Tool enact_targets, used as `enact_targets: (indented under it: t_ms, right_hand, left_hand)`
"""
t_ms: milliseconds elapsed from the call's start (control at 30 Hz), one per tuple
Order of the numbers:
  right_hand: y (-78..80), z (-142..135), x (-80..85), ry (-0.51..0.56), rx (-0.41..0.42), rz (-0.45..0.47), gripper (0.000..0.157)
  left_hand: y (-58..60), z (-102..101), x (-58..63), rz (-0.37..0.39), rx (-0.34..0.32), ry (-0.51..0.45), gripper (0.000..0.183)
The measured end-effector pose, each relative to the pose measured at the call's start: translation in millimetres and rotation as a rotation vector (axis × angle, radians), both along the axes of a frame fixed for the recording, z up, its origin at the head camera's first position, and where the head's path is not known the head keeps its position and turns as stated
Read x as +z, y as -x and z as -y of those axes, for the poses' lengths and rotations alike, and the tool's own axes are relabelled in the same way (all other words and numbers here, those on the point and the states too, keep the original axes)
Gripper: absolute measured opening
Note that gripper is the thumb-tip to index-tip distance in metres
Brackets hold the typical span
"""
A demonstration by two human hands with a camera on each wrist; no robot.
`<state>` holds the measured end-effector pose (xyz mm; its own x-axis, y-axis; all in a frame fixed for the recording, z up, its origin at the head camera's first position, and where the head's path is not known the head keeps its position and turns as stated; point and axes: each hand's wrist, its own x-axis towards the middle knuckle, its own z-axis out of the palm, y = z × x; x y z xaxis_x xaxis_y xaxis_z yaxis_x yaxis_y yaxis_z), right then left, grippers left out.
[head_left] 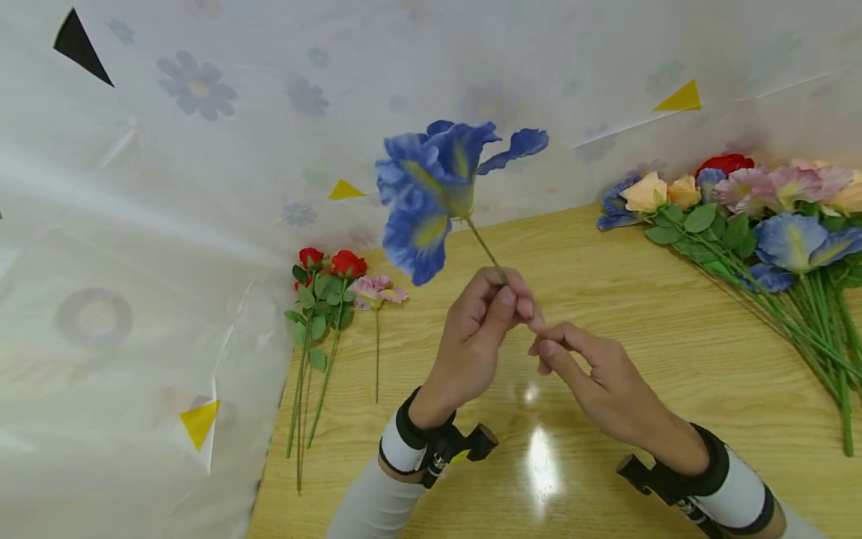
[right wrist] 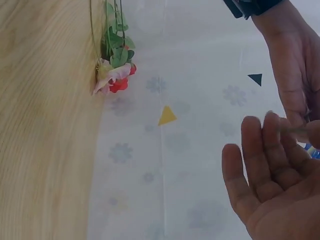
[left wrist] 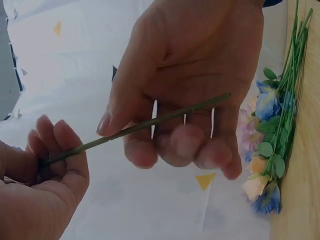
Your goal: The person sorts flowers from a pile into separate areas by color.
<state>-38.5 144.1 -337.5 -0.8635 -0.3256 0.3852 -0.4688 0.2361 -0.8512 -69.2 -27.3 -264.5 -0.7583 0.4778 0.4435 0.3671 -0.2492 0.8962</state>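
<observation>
My left hand (head_left: 474, 333) holds a blue artificial iris (head_left: 438, 176) upright by its stem, the bloom tilted left above the fist. In the left wrist view, the green stem (left wrist: 170, 116) runs out of the curled left fingers (left wrist: 70, 165) and across the right palm, its cut end bare. My right hand (head_left: 599, 382) is just below the left one, thumb and forefinger pinching the lower stem. Its other fingers (right wrist: 255, 150) are loosely bent in the right wrist view. The bloom is almost wholly hidden in both wrist views.
Red roses (head_left: 348, 263) and a pink flower (head_left: 377, 292) lie at the table's left edge. A large pile of mixed flowers (head_left: 791, 239), blue, peach, pink and red, lies at the right. Patterned plastic sheeting (head_left: 256, 135) borders the wooden table (head_left: 592, 284) behind and left.
</observation>
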Motion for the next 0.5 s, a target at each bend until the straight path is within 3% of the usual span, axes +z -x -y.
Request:
enact_targets:
  t_ms: [167, 333, 500]
  right_hand:
    - [2.5, -21.9, -7.2, -0.098, -0.106, -0.005, 0.024]
    - [2.6, -66.0, -15.1, -0.197, -0.307, 0.043, 0.020]
    - [2.3, -114.5, -25.3, -0.315, -0.499, 0.099, 0.021]
  left_hand:
    - [7.9, 10.9, -10.7, -0.004, 0.089, -0.023, 0.018]
    - [14.3, 30.6, -23.2, 0.047, 0.185, -0.019, 0.018]
    - [22.8, 52.8, -40.0, 0.113, 0.311, 0.052, 0.020]
